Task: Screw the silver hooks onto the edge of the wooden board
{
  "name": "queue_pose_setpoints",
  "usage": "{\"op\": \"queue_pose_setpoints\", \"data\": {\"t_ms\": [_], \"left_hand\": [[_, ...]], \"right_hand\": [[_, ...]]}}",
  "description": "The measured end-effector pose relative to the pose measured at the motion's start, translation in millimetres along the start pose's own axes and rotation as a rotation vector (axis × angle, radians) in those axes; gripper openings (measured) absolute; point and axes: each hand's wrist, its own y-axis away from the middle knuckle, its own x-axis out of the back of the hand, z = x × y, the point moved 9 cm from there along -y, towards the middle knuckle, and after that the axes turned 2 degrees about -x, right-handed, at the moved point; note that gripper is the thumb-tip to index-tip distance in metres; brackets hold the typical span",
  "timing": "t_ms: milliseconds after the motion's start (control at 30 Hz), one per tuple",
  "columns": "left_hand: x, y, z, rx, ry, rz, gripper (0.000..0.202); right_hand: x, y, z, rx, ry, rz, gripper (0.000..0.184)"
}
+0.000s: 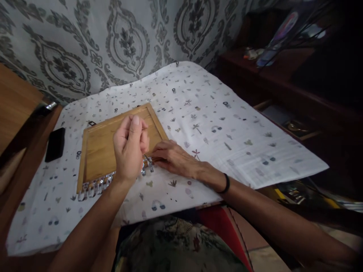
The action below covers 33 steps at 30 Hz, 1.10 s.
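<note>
A framed wooden board (99, 155) lies flat on a patterned white cloth, with a row of shiny metal hooks (101, 184) along its near edge. Above the board, my left hand (131, 145) is closed in a fist with the thumb on top; whatever may be inside it is hidden. My right hand (177, 158) rests by the board's near right corner, fingers bent together beside the end hooks (147, 166). A small dark sliver shows at its fingertips, too small to name. The left wrist covers the middle of the hook row.
The white cloth (210, 151) covers the table. A black phone-like slab (55, 144) lies at its left side. Beyond the right edge stand dark red furniture (255, 83), a bottle (269, 53) and an open drawer (292, 122). A patterned curtain (127, 37) hangs behind.
</note>
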Motion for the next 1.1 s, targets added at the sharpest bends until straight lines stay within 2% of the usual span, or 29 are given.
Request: {"op": "queue_pose_setpoints", "data": {"t_ms": [133,300,367,467,633,700,767,900,1000,1100], "left_hand": [[-4.6,-3,2,0.004,0.026,-0.072,0.039],[-21.9,2,-6,0.200,0.076,-0.406,0.029],[-22.7,3,-7,0.240,0.096,-0.483,0.028],[-14.1,-2,-5,0.209,0.095,-0.427,0.031],[11.7,0,3,0.035,-0.027,-0.033,0.041],[14.7,8,4,0.014,-0.048,0.066,0.042],[13.8,14,4,0.010,-0.041,0.108,0.042],[7.3,10,5,-0.015,-0.020,0.083,0.047],[-3.5,1,2,0.031,-0.015,-0.055,0.048],[-12.5,-3,-5,0.136,-0.007,-0.248,0.046]], "right_hand": [[-4,0,2,0.008,0.006,0.027,0.010],[-4,-1,2,0.029,-0.001,0.048,0.011],[-4,0,2,0.031,0.000,0.050,0.011],[-6,1,3,0.020,0.012,0.057,0.011],[-9,1,4,0.020,0.046,0.067,0.016],[-10,1,5,0.022,0.049,0.064,0.015],[-9,1,4,0.018,0.049,0.066,0.016],[-8,1,2,0.010,0.068,0.057,0.016],[-8,1,1,0.018,0.072,0.043,0.017],[-8,1,1,0.020,0.067,0.035,0.018]]}}
